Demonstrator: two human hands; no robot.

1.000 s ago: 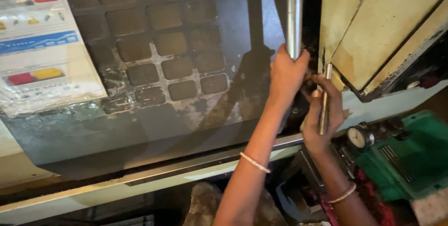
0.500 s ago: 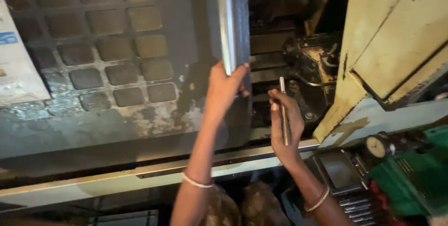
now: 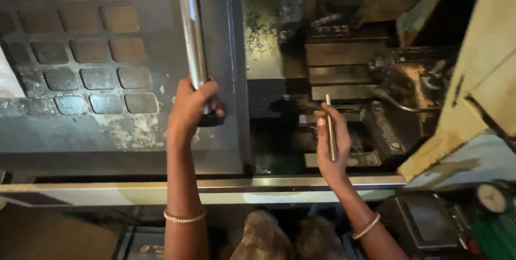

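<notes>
The left hand (image 3: pixel 191 104) is wrapped around the lower end of the door handle (image 3: pixel 192 40); the right hand (image 3: pixel 331 144) grips a thin metal rod (image 3: pixel 330 127) upright, just before the machine's dark opening (image 3: pixel 333 66), free space around it.

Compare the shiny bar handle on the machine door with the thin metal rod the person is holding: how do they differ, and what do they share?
The door handle looks thick, while the thin rod is slender. The handle is fixed to the sliding door; the rod is loose, lying in the palm. The left hand wraps the handle's lower end; the right hand holds the rod in front of the open machine interior. Both are straight, metallic and roughly upright in view.
</notes>
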